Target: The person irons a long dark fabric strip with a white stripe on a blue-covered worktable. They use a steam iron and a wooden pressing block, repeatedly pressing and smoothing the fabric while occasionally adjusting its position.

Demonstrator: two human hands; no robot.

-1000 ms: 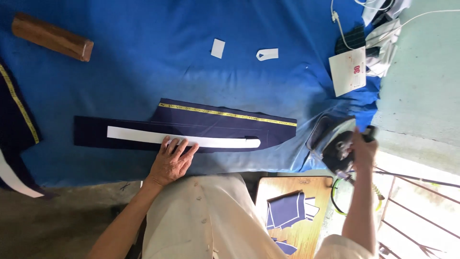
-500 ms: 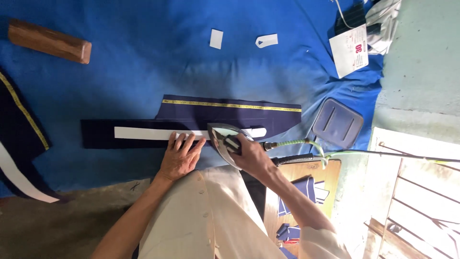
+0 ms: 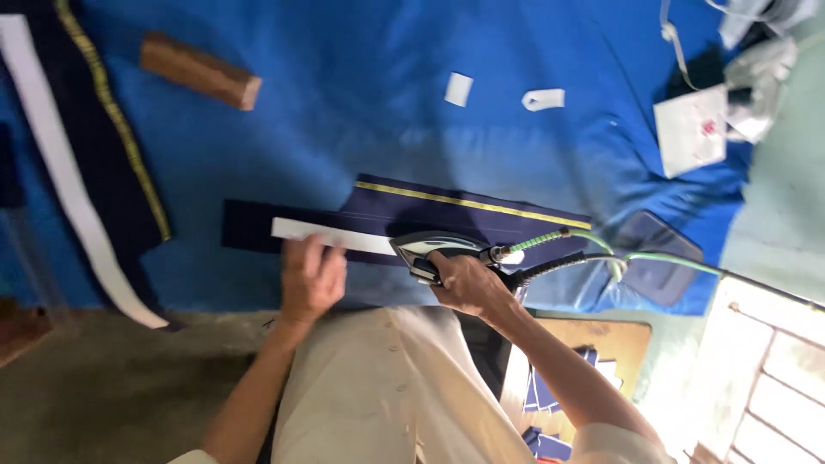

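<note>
A: Iron (image 3: pixel 430 247): polished metal shell, glossy, mirror-like. Cord (image 3: pixel 550 241): braided cloth sleeve.

B: Navy strip (image 3: pixel 464 215): matt woven cloth. White band (image 3: pixel 331 235): smooth, papery. Bench (image 3: pixel 344 129) cover: blue matt cloth. Block (image 3: pixel 200 70): brown wood, dull.

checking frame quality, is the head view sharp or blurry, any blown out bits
Head view: motion blur throughout, the left hand smeared worst; the iron in the right hand is soft but readable; daylight blows out the window grille at lower right.
</note>
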